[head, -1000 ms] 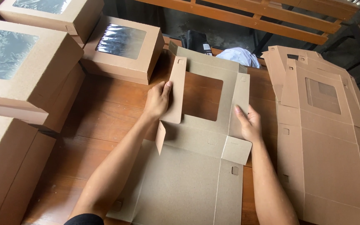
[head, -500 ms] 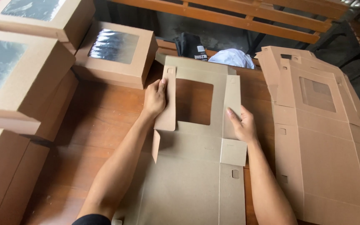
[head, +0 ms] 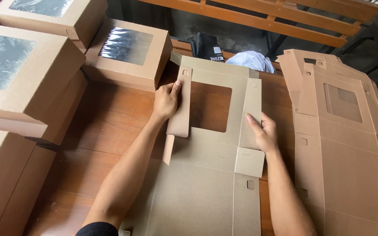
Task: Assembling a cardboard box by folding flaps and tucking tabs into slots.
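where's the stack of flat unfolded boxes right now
In the head view the stack of flat box blanks lies on the right side of the wooden table, just beyond the right hand and beside the blank being folded.
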